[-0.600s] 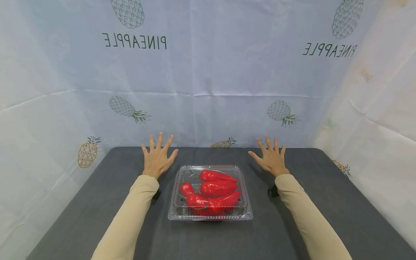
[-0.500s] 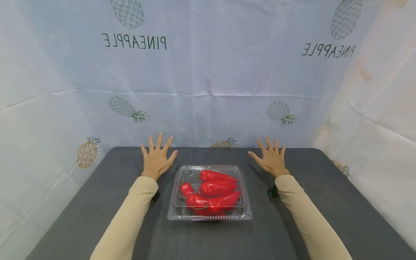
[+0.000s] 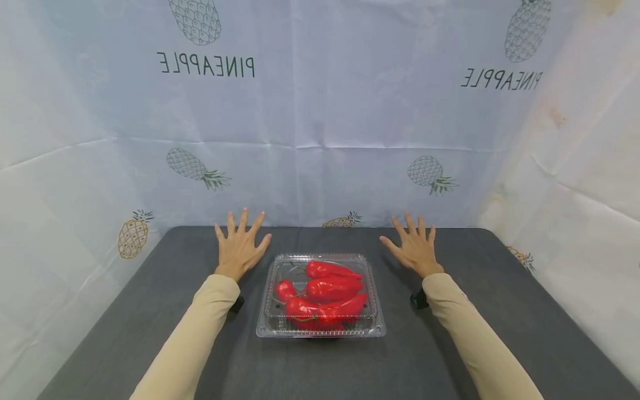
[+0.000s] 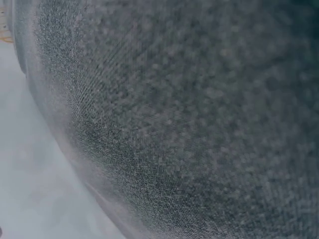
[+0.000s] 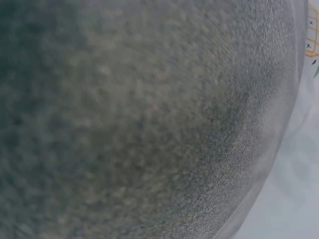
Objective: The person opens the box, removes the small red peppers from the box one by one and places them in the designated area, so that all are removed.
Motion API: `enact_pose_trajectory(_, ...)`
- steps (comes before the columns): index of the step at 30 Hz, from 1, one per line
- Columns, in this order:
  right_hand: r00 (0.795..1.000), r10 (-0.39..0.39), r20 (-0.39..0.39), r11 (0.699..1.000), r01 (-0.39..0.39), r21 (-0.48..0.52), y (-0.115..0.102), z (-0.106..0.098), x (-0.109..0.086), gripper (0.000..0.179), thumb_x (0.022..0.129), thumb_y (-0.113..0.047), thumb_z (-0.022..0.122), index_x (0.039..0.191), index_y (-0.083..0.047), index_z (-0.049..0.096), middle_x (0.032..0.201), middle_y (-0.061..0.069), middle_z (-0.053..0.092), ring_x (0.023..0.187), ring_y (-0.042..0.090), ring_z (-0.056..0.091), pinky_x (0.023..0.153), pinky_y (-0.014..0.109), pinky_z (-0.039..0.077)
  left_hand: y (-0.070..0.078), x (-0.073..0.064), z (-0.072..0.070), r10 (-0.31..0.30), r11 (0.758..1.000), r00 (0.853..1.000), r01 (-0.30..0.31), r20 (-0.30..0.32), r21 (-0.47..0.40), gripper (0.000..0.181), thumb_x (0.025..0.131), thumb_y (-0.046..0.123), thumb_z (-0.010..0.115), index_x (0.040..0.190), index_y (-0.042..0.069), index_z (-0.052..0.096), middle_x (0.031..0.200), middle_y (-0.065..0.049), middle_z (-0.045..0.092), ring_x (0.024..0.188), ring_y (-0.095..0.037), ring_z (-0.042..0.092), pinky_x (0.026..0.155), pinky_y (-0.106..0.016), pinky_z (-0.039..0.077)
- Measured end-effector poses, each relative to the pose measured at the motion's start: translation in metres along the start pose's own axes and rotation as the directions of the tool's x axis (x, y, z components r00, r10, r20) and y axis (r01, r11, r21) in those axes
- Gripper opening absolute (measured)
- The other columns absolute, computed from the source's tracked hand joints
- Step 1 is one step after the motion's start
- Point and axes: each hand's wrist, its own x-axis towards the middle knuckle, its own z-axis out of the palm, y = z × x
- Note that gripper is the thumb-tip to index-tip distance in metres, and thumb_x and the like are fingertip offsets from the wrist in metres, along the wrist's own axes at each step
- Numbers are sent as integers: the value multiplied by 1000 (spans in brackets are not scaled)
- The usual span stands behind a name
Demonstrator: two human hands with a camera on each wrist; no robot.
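Observation:
Between the two forearms in the head view, a clear plastic clamshell box [image 3: 270, 329] sits on the table with its lid down. Several red peppers [image 3: 332, 290] with thin green stems show through the lid. My left hand [image 3: 237, 251] is to the left of the box and beyond it, fingers spread, holding nothing. On the other side, my right hand [image 3: 414, 249] is spread in the same way and holds nothing. Neither hand touches the box. Both wrist views show only the blurred table surface and pale cloth, with no fingers visible.
The dark grey table [image 3: 320, 369] has a rounded far edge near the fingertips. Pale cloth [image 3: 345, 111] printed with pineapples and mirrored lettering hangs behind it and along both sides. A small dark device [image 3: 419, 300] is under the right wrist.
Both hands have drawn back very slightly toward the person, with fingers still spread. The whole head view has shifted a little; the box looks unmoved on the table.

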Motion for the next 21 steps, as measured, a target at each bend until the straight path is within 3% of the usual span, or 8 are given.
enact_pose_trajectory(21, 998, -26, -58, 998, 29, 60, -10, -10, -18, 76, 96, -56, 52, 157, -16, 29, 164, 21, 14, 149, 52, 5, 116, 76, -2, 3, -17, -11, 1, 998, 1000, -1, -7, -64, 64, 100, 49, 47, 157, 27, 29, 165, -18, 18, 150, -52, 6, 114, -79, 6)
